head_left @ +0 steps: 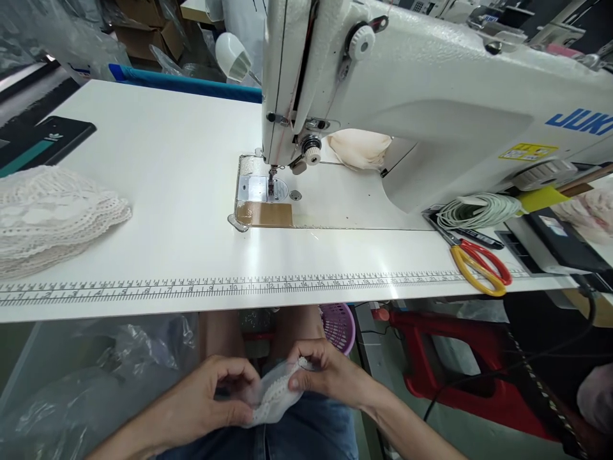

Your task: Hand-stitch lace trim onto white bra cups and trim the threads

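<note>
Below the table's front edge, over my lap, both hands pinch one small white lace piece (274,397). My left hand (211,399) grips its left side with fingers curled. My right hand (325,374) holds its upper right edge between thumb and fingers. A white sewing machine (431,83) stands on the white table (158,191), its needle and presser foot (271,182) down over the metal plate, with nothing under it.
A stack of white lace pieces (52,217) lies at the table's left. Red-and-yellow scissors (479,262) and a coil of cord (479,211) sit at the right. A ruler strip (230,286) runs along the front edge. Plastic bags (96,377) lie under the table on the left.
</note>
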`<state>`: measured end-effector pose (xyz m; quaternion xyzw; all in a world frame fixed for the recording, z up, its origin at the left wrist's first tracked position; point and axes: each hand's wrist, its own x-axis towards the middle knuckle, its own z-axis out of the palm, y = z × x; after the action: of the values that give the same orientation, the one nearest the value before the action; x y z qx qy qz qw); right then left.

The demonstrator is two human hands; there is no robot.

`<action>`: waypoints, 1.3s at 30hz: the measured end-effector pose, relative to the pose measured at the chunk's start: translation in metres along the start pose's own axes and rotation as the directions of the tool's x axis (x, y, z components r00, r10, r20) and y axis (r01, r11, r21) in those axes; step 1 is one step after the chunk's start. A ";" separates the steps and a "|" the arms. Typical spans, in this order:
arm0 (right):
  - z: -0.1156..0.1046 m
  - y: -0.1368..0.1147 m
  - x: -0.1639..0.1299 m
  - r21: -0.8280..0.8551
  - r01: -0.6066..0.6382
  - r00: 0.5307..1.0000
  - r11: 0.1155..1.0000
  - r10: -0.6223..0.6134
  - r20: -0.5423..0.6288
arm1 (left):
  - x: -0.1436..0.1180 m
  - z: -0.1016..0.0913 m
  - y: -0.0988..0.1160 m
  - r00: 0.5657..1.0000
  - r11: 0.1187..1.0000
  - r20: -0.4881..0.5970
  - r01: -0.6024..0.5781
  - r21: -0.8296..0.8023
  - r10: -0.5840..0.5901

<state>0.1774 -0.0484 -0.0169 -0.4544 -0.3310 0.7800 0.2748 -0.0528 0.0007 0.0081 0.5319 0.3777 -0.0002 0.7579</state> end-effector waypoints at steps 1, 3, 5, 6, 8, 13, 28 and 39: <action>0.000 0.000 0.000 0.000 -0.002 1.000 1.000 0.002 -0.001 | 0.000 0.000 0.000 1.000 1.000 0.009 -0.009 0.010 0.009; 0.001 -0.001 0.000 -0.005 -0.006 1.000 1.000 0.006 -0.004 | 0.002 0.000 -0.002 0.999 0.999 0.014 -0.029 0.035 0.029; 0.001 -0.001 0.000 -0.006 -0.012 1.000 1.000 0.012 -0.007 | 0.003 0.001 -0.004 0.999 0.999 -0.001 -0.046 0.019 0.046; 0.001 -0.001 0.000 -0.005 -0.012 1.000 1.000 0.012 -0.005 | 0.003 0.002 -0.004 0.999 0.999 -0.007 -0.048 -0.008 0.048; 0.001 -0.002 -0.001 0.003 -0.003 1.000 1.000 0.003 0.011 | 0.002 0.002 -0.005 0.999 0.997 -0.002 -0.039 -0.062 0.038; 0.000 -0.001 0.001 0.021 0.016 1.000 1.000 -0.017 0.018 | -0.003 0.001 -0.006 0.999 0.993 0.006 0.045 -0.112 -0.045; -0.007 0.010 0.002 0.117 -0.036 0.997 0.992 0.044 -0.063 | -0.004 -0.005 -0.010 0.994 0.938 0.067 0.107 -0.331 -0.090; -0.006 0.015 0.002 0.147 -0.014 0.998 0.989 0.023 -0.059 | -0.008 -0.003 -0.007 0.997 0.942 0.057 0.067 -0.329 -0.051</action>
<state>0.1805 -0.0546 -0.0313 -0.4594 -0.2603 0.7906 0.3102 -0.0633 -0.0033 0.0067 0.3857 0.3699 0.0278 0.8447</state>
